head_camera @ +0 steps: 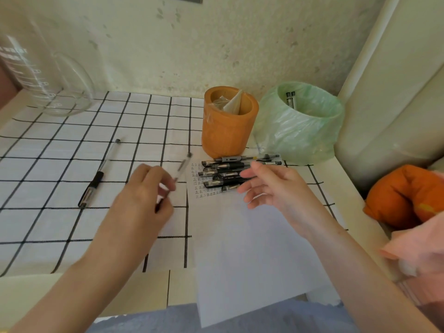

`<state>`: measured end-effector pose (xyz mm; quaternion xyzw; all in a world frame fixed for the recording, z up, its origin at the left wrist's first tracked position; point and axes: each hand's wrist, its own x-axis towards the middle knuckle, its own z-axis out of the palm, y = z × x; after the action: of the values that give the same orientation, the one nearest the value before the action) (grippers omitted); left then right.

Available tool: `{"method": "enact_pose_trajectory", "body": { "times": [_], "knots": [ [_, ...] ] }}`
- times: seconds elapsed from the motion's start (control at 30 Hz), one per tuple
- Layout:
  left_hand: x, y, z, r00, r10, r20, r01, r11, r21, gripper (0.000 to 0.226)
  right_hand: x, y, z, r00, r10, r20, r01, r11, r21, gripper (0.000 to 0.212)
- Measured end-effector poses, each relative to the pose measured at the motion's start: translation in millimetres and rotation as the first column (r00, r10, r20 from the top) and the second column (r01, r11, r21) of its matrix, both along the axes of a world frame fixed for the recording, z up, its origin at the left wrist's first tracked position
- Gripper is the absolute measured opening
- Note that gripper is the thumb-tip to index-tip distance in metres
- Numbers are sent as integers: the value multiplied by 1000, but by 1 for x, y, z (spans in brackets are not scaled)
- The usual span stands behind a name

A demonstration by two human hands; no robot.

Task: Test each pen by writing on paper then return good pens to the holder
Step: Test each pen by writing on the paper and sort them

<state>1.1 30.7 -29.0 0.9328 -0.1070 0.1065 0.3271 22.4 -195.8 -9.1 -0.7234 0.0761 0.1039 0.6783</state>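
While our left hand [144, 188] pinches a clear pen [181, 167], its long axis slanting up-right toward the orange holder [228, 131], our right hand [271, 186] hovers, fingers apart, nearer the pen pile [225, 173] on the paper [240, 248]. Beneath lies a checked worktop [60, 152], with a stained wall [168, 44] close behind.
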Motion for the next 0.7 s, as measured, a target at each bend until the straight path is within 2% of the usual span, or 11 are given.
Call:
{"method": "enact_pose_trajectory", "body": {
  "times": [0.07, 0.13, 0.2, 0.3, 0.37, 0.47, 0.63, 0.7],
  "knots": [
    [-6, -16, 10, 995, -84, -53, 71, 974, -214, 23, -4, 6, 3, 991, 127, -29, -125, 990, 63, 46],
    [-12, -31, 18, 975, -200, -96, 154, 922, -354, 24, -10, 15, 1, 973, 230, -29, -226, 970, 93, 56],
    [-16, -41, 20, 963, -261, -63, 217, 894, -392, 22, -14, 22, -3, 972, 233, 14, -234, 969, 84, 46],
    [-15, -44, 15, 974, -204, -104, 138, 885, -444, 22, -13, 23, -5, 985, 153, 80, -158, 985, 66, 34],
    [-14, -43, 12, 967, -164, -194, 59, 888, -455, 22, -11, 19, -4, 990, 84, 111, -95, 991, 90, 36],
    [-14, -43, 9, 938, -218, -270, 93, 908, -409, 13, -10, 16, -2, 989, 36, 142, -49, 995, 91, 38],
    [-19, -45, 6, 936, -236, -260, 147, 935, -322, 13, -12, 19, -2, 988, 56, 143, -71, 992, 103, 37],
    [-19, -45, 5, 945, -229, -232, 155, 942, -298, 16, -14, 20, 0, 985, 108, 138, -120, 989, 85, 29]
  ]
}}
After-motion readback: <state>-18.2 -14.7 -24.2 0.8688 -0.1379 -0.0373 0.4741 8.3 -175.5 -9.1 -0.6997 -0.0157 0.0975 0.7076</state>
